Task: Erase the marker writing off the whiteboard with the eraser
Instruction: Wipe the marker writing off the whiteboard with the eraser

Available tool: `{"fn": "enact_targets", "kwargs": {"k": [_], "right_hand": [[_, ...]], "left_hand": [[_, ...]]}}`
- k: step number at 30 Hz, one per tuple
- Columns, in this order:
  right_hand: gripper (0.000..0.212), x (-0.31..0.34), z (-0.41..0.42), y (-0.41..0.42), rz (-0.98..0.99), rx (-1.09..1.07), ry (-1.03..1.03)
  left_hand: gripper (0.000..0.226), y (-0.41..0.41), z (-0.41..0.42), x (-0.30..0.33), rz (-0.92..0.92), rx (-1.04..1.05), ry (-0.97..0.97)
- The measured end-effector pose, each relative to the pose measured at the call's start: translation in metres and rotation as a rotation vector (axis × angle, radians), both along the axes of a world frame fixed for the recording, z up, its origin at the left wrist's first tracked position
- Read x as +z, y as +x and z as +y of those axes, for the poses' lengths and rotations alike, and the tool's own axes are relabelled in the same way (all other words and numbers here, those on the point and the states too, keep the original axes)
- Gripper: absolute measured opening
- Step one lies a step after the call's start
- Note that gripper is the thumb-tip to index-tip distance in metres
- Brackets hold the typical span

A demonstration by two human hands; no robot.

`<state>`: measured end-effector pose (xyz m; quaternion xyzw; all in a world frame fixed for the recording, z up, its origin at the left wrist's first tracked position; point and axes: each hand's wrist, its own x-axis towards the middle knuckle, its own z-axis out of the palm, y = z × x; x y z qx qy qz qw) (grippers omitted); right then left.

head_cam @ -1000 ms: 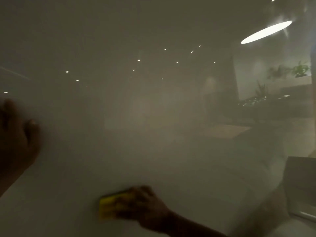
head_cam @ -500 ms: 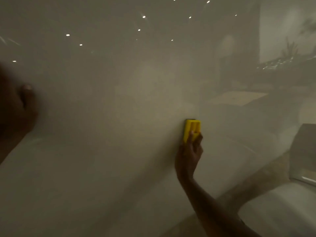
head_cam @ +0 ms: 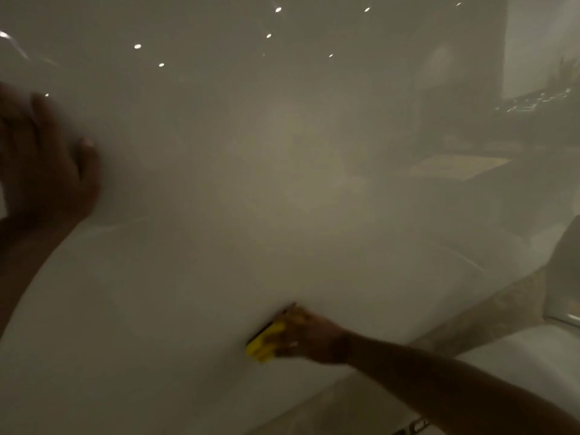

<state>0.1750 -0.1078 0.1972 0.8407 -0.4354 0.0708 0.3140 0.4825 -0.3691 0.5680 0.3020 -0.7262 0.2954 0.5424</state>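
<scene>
The glossy whiteboard (head_cam: pixel 188 277) fills nearly the whole view and mirrors the room's ceiling lights. I see no clear marker writing on it; only faint smears show. My right hand (head_cam: pixel 309 335) grips the yellow eraser (head_cam: pixel 263 345) and presses it flat on the board's lower middle. At the left edge my left hand (head_cam: pixel 47 171) rests flat on the board, fingers spread and pointing up, holding nothing.
The board's lower right edge (head_cam: pixel 439 312) runs diagonally, with patterned floor (head_cam: pixel 502 312) beyond it. A pale object (head_cam: pixel 565 277) stands at the far right. The picture is dim and hazy.
My right hand has swept the eraser from the board's middle right down and leftward to the lower middle. The left hand stays pressed on the board at the left.
</scene>
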Motion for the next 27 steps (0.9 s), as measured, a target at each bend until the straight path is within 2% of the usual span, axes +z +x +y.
{"fn": "enact_targets", "kwargs": {"k": [1, 2, 5, 8, 10, 11, 13, 15, 18, 21, 22, 24, 25, 27], "right_hand": [[0.050, 0.014, 0.003, -0.009, -0.106, -0.045, -0.070], [0.037, 0.026, 0.001, -0.021, -0.153, -0.029, -0.168], [0.056, 0.094, -0.004, -0.040, -0.575, -0.050, -0.417], [0.054, 0.145, -0.012, -0.044, -0.931, -0.238, -0.707], [0.056, 0.153, -0.018, -0.026, -1.085, -0.290, -0.814], [0.056, 0.146, -0.021, -0.011, -1.093, -0.299, -0.836], [0.056, 0.107, -0.031, 0.018, -0.986, -0.223, -0.779], [0.061, 0.052, -0.034, 0.046, -0.749, -0.107, -0.589], [0.042, -0.027, -0.026, 0.058, -0.346, 0.013, -0.318], [0.042, -0.039, -0.016, 0.040, -0.137, 0.044, -0.206], [0.048, -0.027, -0.017, 0.031, -0.117, 0.040, -0.245], [0.069, 0.019, -0.025, 0.009, -0.232, 0.005, -0.379], [0.072, 0.051, -0.030, -0.002, -0.348, -0.010, -0.461], [0.062, 0.132, -0.037, -0.025, -0.577, -0.088, -0.615]], "left_hand": [[0.071, -0.003, 0.022, -0.006, 0.006, 0.005, -0.001], [0.072, -0.001, 0.034, -0.006, -0.017, 0.008, -0.016], [0.071, 0.001, 0.048, -0.002, -0.058, 0.117, 0.023], [0.064, 0.000, 0.054, -0.004, -0.090, 0.107, 0.006], [0.062, 0.000, 0.055, -0.007, -0.099, 0.099, 0.002], [0.064, 0.001, 0.057, -0.011, -0.104, 0.097, 0.011], [0.071, 0.002, 0.066, -0.018, -0.109, 0.086, 0.013], [0.075, 0.006, 0.072, -0.023, -0.126, 0.109, 0.011], [0.073, 0.008, 0.085, -0.026, -0.179, 0.133, -0.010], [0.069, 0.015, 0.091, -0.023, -0.197, 0.134, -0.062], [0.069, 0.019, 0.090, -0.020, -0.189, 0.131, -0.077], [0.067, 0.026, 0.087, -0.014, -0.161, 0.129, -0.097], [0.067, 0.029, 0.086, -0.012, -0.160, 0.133, -0.112], [0.067, 0.036, 0.084, -0.007, -0.161, 0.145, -0.143]]}}
